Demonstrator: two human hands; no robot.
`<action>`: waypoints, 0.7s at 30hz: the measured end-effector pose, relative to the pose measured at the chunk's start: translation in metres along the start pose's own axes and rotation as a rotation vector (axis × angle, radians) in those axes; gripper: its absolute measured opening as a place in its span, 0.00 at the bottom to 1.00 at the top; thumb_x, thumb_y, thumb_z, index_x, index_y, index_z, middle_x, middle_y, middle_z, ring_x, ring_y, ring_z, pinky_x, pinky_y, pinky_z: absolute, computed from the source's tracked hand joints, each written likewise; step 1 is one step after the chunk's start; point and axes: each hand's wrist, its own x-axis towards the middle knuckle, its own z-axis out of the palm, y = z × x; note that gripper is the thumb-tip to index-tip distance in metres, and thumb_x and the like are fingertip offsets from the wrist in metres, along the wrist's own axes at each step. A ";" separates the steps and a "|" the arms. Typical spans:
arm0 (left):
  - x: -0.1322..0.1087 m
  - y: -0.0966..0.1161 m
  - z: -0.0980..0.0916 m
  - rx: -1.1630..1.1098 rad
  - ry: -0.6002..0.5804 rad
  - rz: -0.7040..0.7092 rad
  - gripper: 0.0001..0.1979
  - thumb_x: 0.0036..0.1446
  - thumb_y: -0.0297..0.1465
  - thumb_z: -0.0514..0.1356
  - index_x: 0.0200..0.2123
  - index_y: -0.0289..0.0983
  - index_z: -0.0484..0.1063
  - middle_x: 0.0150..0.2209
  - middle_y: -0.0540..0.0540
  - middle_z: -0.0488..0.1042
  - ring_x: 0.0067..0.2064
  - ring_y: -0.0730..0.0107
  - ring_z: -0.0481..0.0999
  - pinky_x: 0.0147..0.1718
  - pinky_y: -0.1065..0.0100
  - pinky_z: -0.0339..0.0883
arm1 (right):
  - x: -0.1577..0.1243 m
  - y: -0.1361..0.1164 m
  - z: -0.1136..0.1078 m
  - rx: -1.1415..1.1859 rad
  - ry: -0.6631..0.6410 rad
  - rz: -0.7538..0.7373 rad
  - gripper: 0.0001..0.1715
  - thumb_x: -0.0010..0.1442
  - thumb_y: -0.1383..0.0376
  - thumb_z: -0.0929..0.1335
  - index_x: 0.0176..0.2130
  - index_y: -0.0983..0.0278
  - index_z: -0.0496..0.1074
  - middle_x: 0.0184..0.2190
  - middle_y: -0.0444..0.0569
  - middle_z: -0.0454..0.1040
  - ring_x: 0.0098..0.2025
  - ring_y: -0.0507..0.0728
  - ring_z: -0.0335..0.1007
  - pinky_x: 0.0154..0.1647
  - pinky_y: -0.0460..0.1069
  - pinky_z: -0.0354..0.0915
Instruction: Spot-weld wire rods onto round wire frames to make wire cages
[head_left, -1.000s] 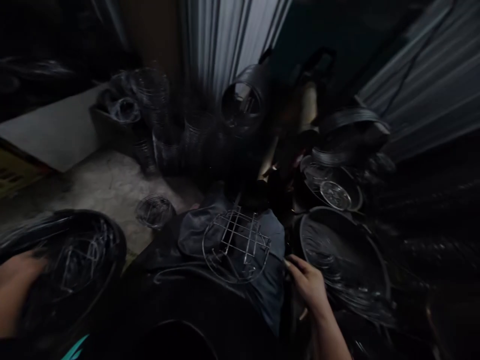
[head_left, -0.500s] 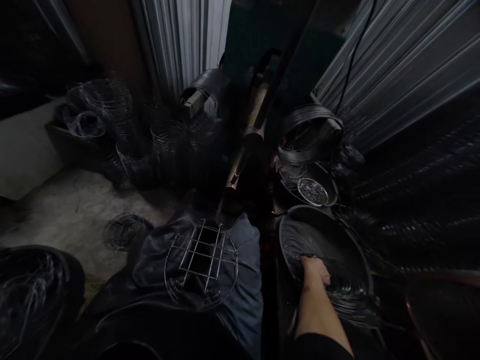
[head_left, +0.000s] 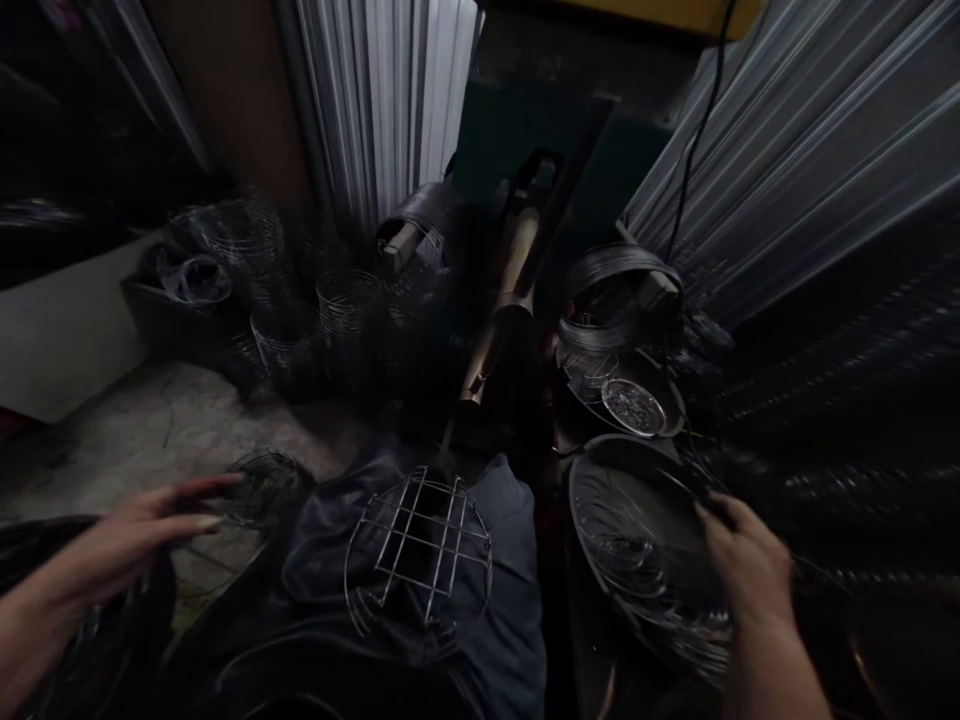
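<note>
My left hand (head_left: 165, 520) reaches in from the left, fingers stretched out and thumb apart, with nothing in it. My right hand (head_left: 750, 560) is closed at the right side of a dark round basin (head_left: 581, 520). Its fingers seem to pinch a thin wire ring, of which only a faint dark arc shows. Many loose wire rings (head_left: 630, 560) lie inside the basin. On my lap rests a round wire basket (head_left: 420, 540) with a crossed grid on top, touched by neither hand. Motion and dim light blur the fingertips.
Ahead stands a machine with a brass-coloured rod (head_left: 517, 260) pointing toward the basket. Behind the basin are a tray with a small metal dish (head_left: 634, 405) and a wire coil (head_left: 622, 260). Stacked wire baskets (head_left: 349, 300) stand at left, and a dark tub (head_left: 97, 640) sits lower left.
My right hand has moved from inside the basin to its right side. My left hand has come into view, open. The basket stays on my lap while the view has shifted slightly.
</note>
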 end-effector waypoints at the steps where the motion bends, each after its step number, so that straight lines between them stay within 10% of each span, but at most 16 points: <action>1: 0.007 0.006 0.013 -0.127 -0.111 0.050 0.25 0.39 0.49 0.68 0.43 0.53 0.74 0.46 0.64 0.76 0.53 0.65 0.71 0.51 0.66 0.63 | 0.008 -0.020 -0.008 0.011 0.022 -0.071 0.21 0.49 0.55 0.63 0.39 0.63 0.72 0.39 0.54 0.74 0.44 0.66 0.69 0.47 0.57 0.62; 5: 0.024 0.030 0.073 -0.167 -0.489 0.173 0.33 0.42 0.31 0.66 0.55 0.47 0.67 0.47 0.54 0.76 0.46 0.64 0.75 0.47 0.64 0.67 | 0.047 -0.117 -0.028 -0.064 0.109 -0.391 0.23 0.51 0.55 0.63 0.42 0.63 0.73 0.42 0.54 0.73 0.46 0.63 0.68 0.48 0.53 0.60; 12: 0.060 0.044 0.121 0.041 -0.435 0.530 0.26 0.40 0.28 0.66 0.47 0.39 0.73 0.44 0.48 0.72 0.48 0.63 0.70 0.50 0.64 0.64 | 0.120 -0.267 -0.020 -0.498 0.189 -0.513 0.24 0.59 0.59 0.61 0.54 0.59 0.69 0.48 0.55 0.69 0.47 0.61 0.67 0.35 0.53 0.54; 21: 0.093 0.033 0.120 -0.004 -0.531 0.542 0.27 0.41 0.31 0.68 0.49 0.40 0.71 0.45 0.48 0.70 0.46 0.65 0.69 0.48 0.64 0.64 | 0.165 -0.285 -0.005 -0.663 0.123 -0.406 0.20 0.58 0.66 0.62 0.48 0.58 0.73 0.47 0.56 0.69 0.48 0.63 0.65 0.33 0.55 0.49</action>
